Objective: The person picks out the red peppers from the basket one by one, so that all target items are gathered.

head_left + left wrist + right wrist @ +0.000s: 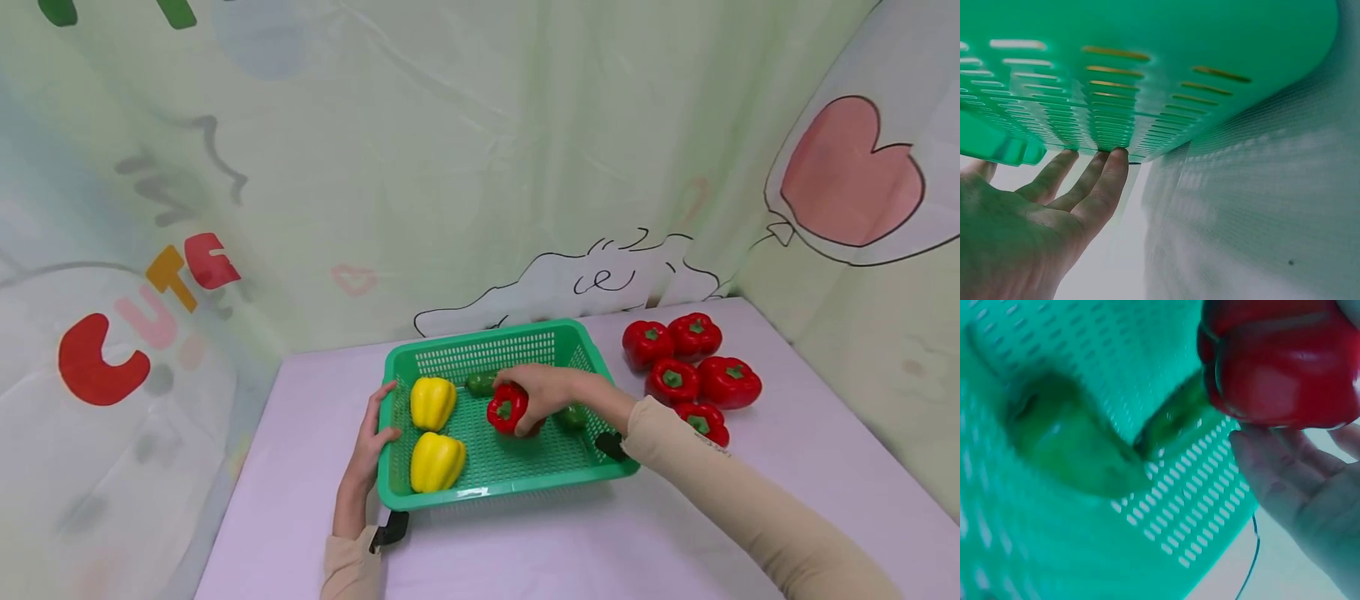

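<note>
Red pepper [508,410] is sitting in the right hand [542,393], fingers [1285,465] wrapped round it, low over the middle of the green basket [480,496] on the counter [660,533]. Left hand [369,443] is flat against the basket's left wall, fingers [1100,184] straight, thumb hooked over the rim. Already in the basket: two yellow peppers [435,433] stacked up along the left side, plus two green peppers [482,382], one at the back just behind the red one, the other on the right half hidden by the wrist, so space around the hand is kinda tight. Five more red peppers [690,371] are bunched on the counter just right of the basket. Cartoon curtain [187,275] behind it all.
</note>
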### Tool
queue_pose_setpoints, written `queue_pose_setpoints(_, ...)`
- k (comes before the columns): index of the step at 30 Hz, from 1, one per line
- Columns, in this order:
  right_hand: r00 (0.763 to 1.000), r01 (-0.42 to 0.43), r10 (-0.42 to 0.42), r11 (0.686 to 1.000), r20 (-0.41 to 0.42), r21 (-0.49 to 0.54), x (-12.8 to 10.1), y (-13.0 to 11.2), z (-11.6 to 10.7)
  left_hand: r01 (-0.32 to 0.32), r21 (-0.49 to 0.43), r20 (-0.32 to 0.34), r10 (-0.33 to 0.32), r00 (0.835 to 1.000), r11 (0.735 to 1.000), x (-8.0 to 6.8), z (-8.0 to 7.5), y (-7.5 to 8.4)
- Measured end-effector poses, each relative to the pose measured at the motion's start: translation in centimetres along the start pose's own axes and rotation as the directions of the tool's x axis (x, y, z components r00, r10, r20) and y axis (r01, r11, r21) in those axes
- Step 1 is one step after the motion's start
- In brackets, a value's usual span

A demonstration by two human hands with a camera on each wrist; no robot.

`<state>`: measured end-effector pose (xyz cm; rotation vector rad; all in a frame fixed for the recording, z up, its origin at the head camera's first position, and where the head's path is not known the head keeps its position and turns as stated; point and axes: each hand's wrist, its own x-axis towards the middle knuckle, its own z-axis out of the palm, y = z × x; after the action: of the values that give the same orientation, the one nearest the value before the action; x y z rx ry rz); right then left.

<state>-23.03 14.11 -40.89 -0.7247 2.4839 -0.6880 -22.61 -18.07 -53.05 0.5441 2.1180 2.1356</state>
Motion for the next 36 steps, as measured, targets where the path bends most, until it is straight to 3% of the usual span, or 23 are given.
queue_pose_setpoints(11,0.987,0.095,-0.084,0.993,-0.140,0.074,-3.1,0.3,-1.4,0.016,0.006,-0.005,-0.016,1.000,1.000,-0.1,-0.1,0.2)
queue_pose_setpoints(28,0.955,0.087,-0.043,0.987,-0.295,0.138,-7.2,0.7,-1.2,0.019,0.012,0.003,-0.019,1.000,1.000,-0.2,0.1,0.2)
queue_pose_setpoints(36,0.935,0.050,0.015,0.984,-0.355,0.173,-9.6,1.8,-0.5,0.011,0.009,0.007,-0.012,1.000,1.000,-0.4,0.0,0.3)
